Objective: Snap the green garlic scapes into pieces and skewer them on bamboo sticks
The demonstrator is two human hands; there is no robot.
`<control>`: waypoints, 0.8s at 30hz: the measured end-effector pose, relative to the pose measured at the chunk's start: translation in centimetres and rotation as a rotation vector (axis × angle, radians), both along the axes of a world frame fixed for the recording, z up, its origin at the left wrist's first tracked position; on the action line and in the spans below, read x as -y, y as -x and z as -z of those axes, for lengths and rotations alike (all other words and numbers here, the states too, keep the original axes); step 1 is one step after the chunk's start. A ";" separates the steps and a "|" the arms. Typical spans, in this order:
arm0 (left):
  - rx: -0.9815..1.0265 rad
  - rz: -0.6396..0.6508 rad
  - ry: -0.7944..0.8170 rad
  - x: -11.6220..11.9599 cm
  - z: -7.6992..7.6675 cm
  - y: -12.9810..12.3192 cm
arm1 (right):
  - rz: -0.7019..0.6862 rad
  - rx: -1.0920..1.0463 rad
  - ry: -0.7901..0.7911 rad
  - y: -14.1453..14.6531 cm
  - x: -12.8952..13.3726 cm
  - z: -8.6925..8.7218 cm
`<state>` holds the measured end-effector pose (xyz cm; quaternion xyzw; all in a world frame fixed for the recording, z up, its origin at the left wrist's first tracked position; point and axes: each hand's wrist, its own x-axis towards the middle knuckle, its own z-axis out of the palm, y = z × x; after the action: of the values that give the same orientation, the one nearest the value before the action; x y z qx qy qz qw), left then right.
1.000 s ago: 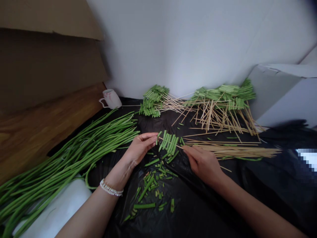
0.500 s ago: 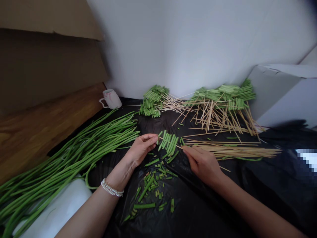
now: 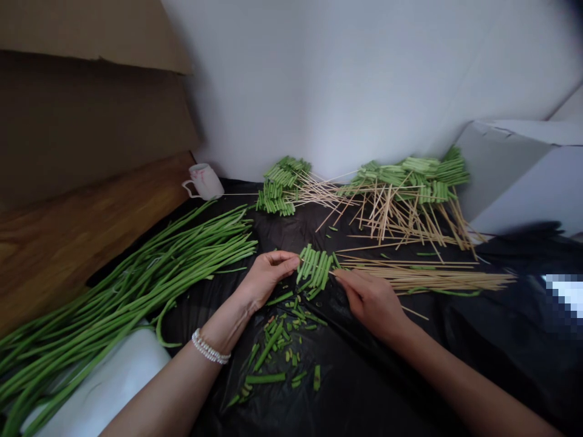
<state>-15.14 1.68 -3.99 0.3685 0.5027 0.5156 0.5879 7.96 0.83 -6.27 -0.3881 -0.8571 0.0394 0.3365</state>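
Your left hand (image 3: 268,279): forearm angled in from the lower left, palm down, a pearl-bead bracelet (image 3: 210,347) at the wrist; its fingers (image 3: 282,258) curl loosely and point right, their tips just beside the left end of the bean row, and you cannot tell whether they have hold of anything. Your right hand (image 3: 371,301): forearm angled in from the lower right, palm down, its fingers (image 3: 350,280) closed in a pinch on a bamboo skewer (image 3: 337,274) at the right end of the row. Between the hands: a row of cut yard-long bean pieces (image 3: 314,270), laid side by side on that skewer, above a black plastic sheet (image 3: 378,370). Below the hands: scattered bean offcuts (image 3: 277,349). Just right of your right hand: a loose bundle of bare skewers (image 3: 432,279). At the back, against a white wall (image 3: 319,91): a smaller heap of threaded beans (image 3: 280,185) and a wider heap of threaded beans (image 3: 414,179), their sticks splayed toward you. Far left: uncut yard-long beans (image 3: 113,309) lying partly on a white bag (image 3: 100,382), beside a wooden board (image 3: 77,224) below a cardboard sheet (image 3: 91,115). Back corner: a white mug with pink marks (image 3: 203,181). Far right: a white box (image 3: 514,176).
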 end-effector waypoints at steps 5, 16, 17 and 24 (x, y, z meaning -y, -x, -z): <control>0.043 0.015 -0.040 0.2 0.1 -0.6 | 0.008 -0.008 0.004 0.2 0.0 0.0; -0.071 0.003 -0.148 0.0 -0.6 0.2 | 0.032 0.054 -0.017 0.0 -0.2 0.1; -0.052 -0.054 -0.154 -0.2 -0.8 0.6 | 0.052 0.066 -0.023 -0.2 -0.4 0.1; 0.148 -0.387 -0.145 -1.4 -2.1 3.2 | 0.175 0.244 -0.150 -2.2 -2.4 -0.5</control>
<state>-18.39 3.06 -1.94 0.2677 0.4811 0.6793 0.4853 10.18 3.21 -5.79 -0.4369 -0.8551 -0.1016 0.2600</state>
